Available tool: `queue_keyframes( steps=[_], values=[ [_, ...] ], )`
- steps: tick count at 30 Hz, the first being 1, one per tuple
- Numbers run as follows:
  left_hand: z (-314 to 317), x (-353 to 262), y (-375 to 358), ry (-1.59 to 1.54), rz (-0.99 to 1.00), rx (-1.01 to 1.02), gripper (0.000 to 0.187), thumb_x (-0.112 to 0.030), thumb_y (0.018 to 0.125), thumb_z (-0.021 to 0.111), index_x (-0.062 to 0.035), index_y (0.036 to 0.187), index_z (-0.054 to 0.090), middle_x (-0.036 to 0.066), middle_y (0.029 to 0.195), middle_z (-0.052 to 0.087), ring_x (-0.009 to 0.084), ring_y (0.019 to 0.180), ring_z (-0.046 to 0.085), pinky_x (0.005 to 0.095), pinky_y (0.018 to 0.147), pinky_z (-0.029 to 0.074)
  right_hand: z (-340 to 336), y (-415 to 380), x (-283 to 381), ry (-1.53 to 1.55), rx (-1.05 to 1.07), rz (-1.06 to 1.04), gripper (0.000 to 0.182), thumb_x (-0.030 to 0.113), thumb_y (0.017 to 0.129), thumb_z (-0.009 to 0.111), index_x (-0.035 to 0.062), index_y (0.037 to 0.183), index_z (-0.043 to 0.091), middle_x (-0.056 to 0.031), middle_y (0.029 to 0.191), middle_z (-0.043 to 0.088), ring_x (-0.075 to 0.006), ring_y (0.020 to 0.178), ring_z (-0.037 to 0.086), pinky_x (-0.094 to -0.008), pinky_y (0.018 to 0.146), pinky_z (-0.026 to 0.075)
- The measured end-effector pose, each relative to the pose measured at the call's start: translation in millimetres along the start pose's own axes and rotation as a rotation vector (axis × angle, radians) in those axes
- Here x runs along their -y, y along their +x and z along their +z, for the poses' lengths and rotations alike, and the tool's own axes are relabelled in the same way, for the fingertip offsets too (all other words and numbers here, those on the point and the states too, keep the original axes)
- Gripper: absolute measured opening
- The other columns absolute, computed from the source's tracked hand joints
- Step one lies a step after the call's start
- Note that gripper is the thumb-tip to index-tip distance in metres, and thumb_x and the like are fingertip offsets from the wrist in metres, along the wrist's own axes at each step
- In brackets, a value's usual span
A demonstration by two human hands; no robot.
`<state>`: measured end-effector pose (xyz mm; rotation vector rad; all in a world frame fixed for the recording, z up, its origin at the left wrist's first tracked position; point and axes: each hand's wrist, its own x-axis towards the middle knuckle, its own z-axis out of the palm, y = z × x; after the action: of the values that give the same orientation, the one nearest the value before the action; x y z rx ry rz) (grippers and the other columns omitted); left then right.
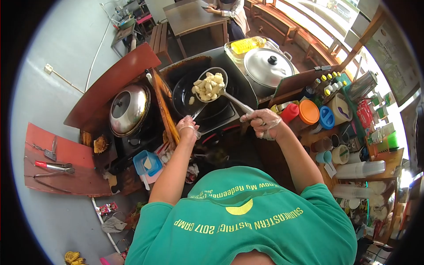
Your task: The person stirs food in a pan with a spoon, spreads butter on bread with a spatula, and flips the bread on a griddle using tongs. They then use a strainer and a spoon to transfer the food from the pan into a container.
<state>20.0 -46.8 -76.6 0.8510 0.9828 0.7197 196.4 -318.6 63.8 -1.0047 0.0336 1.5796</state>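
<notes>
My right hand (263, 123), in a clear plastic glove, is closed round the handle of a strainer ladle (238, 102). The ladle's round bowl is heaped with pale cream-coloured food pieces (208, 87), and it hangs over a dark wok (180, 95) on the stove. One loose piece (191, 100) shows by the bowl's near-left rim. Also gloved, my left hand (188, 128) grips a metal-handled utensil (199, 112) that slants toward the wok. Its far end is hidden under the ladle, so its exact kind does not show.
A lidded pot (268, 66) and an oil bottle (248, 44) stand beyond the stove. Left of a wooden divider (167, 108) is a domed-lid pan (129, 110). Several containers, including an orange-lidded tub (308, 111), line the right. A person (233, 13) sits at a table (193, 20).
</notes>
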Motion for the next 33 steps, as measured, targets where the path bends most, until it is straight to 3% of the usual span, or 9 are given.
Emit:
queue_keyframes(
  steps=[8, 10, 33],
  values=[
    [15.5, 6.5, 13.3, -0.017, 0.084, -0.085, 0.007, -0.012, 0.088, 0.061, -0.0077, 0.084, 0.057, 0.0, 0.068, 0.052, 0.0107, 0.057, 0.053, 0.029, 0.047, 0.051, -6.4, -21.1, -15.3, -0.017, 0.002, -0.007, 0.017, 0.018, 0.092, 0.056, 0.0053, 0.101, 0.061, 0.0105, 0.05, 0.033, -0.0058, 0.036, 0.028, -0.0257, 0.04, 0.035],
    [14.6, 4.7, 21.0, -0.04, 0.083, -0.096, 0.007, -0.012, 0.087, 0.058, -0.0057, 0.085, 0.057, 0.0, 0.064, 0.05, 0.0097, 0.049, 0.05, 0.026, 0.042, 0.05, -5.5, -26.3, -17.4, -0.011, -0.027, -0.011, 0.016, 0.017, 0.092, 0.055, 0.0055, 0.101, 0.062, 0.0106, 0.05, 0.033, -0.0059, 0.036, 0.028, -0.0261, 0.04, 0.035],
    [-12.7, -38.0, 22.8, -0.176, 0.131, -0.079, 0.008, -0.012, 0.088, 0.059, -0.0049, 0.091, 0.058, 0.0, 0.069, 0.053, 0.0099, 0.06, 0.054, 0.0279, 0.05, 0.053, 2.7, -32.6, -15.7, -0.084, -0.136, -0.044, 0.015, 0.019, 0.089, 0.059, 0.0067, 0.098, 0.062, 0.0107, 0.05, 0.032, -0.0061, 0.038, 0.028, -0.0271, 0.042, 0.033]
  ],
)
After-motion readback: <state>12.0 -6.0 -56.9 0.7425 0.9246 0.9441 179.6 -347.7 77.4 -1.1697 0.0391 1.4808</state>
